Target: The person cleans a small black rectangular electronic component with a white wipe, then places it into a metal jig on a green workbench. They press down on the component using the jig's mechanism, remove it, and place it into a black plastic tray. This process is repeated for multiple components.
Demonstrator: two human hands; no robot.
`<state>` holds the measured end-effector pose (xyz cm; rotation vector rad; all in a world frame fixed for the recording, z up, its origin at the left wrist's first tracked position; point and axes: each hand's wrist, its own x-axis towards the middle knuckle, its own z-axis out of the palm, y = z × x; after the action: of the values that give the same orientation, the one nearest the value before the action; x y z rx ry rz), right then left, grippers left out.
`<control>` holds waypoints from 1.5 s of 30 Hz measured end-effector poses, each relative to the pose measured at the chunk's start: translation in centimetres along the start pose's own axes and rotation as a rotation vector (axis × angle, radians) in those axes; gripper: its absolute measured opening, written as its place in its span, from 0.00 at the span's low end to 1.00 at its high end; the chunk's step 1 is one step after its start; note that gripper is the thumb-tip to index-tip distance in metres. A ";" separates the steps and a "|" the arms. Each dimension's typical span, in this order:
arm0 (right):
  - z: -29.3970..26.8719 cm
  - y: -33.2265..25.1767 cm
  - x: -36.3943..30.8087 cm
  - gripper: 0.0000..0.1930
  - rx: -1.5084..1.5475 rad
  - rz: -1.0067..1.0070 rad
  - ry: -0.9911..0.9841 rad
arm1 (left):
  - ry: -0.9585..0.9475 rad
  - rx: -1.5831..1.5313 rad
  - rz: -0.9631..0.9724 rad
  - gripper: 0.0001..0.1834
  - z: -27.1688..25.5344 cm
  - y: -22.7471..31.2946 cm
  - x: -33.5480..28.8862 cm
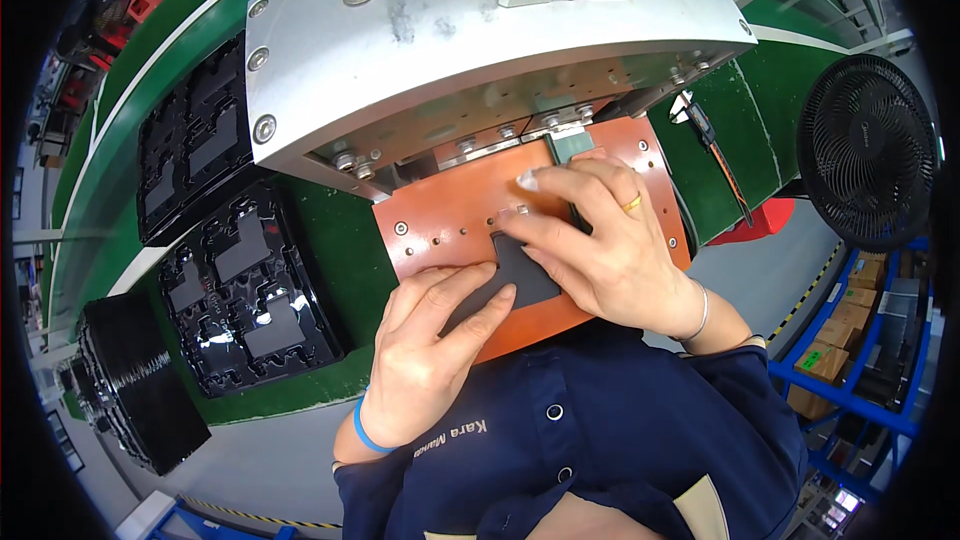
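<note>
Though part-hidden, grey pad [525, 280] under left fingers [480, 324], seemingly against right fingers [550, 237].

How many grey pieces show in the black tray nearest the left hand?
3: an upper grey piece, a left grey piece and a lower grey piece; glare may hide others.

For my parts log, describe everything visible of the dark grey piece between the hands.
The dark grey piece looks flat, thin and matte, perhaps foam, with straight edges, partly hidden. It sits slantwise over the near part of the orange plate. The left hand covers its left side; the right hand touches its upper right edge.
</note>
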<state>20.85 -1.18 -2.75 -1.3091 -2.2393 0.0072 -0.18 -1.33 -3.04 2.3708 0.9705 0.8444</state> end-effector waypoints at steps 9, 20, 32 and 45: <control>0.3 -0.4 0.1 0.16 -0.007 0.034 -0.058 | -0.019 -0.012 0.033 0.20 0.0 -0.4 -0.3; 0.1 -0.3 0.1 0.16 0.036 0.041 -0.059 | -0.012 -0.013 -0.002 0.19 0.0 0.0 0.1; 0.0 0.5 -0.3 0.16 0.207 0.014 0.086 | -0.002 -0.005 -0.017 0.19 -0.1 0.2 0.0; -0.7 0.6 -0.8 0.13 0.021 0.039 0.095 | 0.000 -0.004 -0.004 0.19 0.0 0.1 0.0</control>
<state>21.93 -1.65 -2.65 -1.3143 -2.1282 -0.0175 -0.17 -1.42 -2.96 2.3650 0.9729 0.8442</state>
